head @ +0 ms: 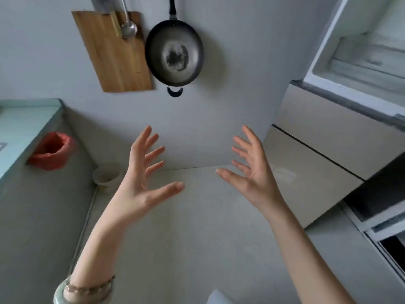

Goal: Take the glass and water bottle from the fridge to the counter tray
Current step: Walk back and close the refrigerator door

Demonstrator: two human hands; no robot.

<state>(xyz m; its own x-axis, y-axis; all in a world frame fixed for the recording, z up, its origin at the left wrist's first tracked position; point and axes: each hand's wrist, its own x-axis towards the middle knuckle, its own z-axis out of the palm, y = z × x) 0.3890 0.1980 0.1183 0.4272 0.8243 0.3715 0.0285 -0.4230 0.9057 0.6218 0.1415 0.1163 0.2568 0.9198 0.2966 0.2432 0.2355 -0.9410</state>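
My left hand (140, 183) and my right hand (252, 174) are raised in front of me, palms facing each other, fingers spread, holding nothing. The fridge (324, 137) stands at the right, its beige lower drawers facing me. Its upper compartment (359, 62) is open and shows white shelves. No glass, water bottle or tray shows in this view. The pale green counter (24, 130) runs along the left edge.
A wooden cutting board (116, 53), a metal ladle (128, 27) and a black wok (174, 52) hang on the grey wall ahead. A red-bagged bin (52, 153) sits under the counter, a white bowl (106, 176) on the floor beside it. Grey floor lies below my hands.
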